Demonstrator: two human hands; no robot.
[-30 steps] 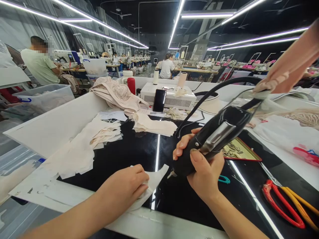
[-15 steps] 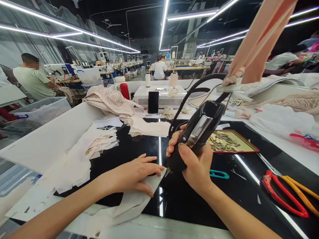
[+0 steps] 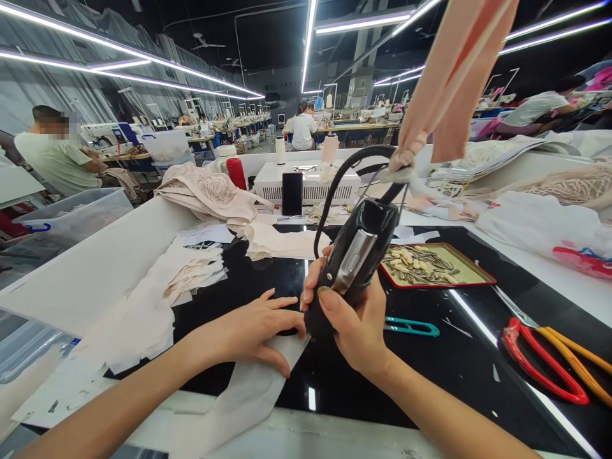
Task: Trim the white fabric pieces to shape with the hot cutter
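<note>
My left hand lies with fingers spread on a pale fabric piece, pressing it to the glossy black tabletop. In my right hand is a black handheld tool with a silver plate, held tilted, its lower end beside the fabric's right corner, near my left fingertips. The tool's tip is hidden. A cord and a knotted peach fabric strip rise from its top. Right of the tool lies a teal thread snipper, partly behind my right hand.
A tray of seeds and peanuts and red-and-orange-handled scissors lie at the right. Cut fabric pieces are heaped at the left. A phone stands at the back before a white box. People sit farther off.
My right hand and the tool have moved left, closer to my left fingers at the fabric's corner. The hanging strip has shifted left too. My left hand stays on the fabric.
</note>
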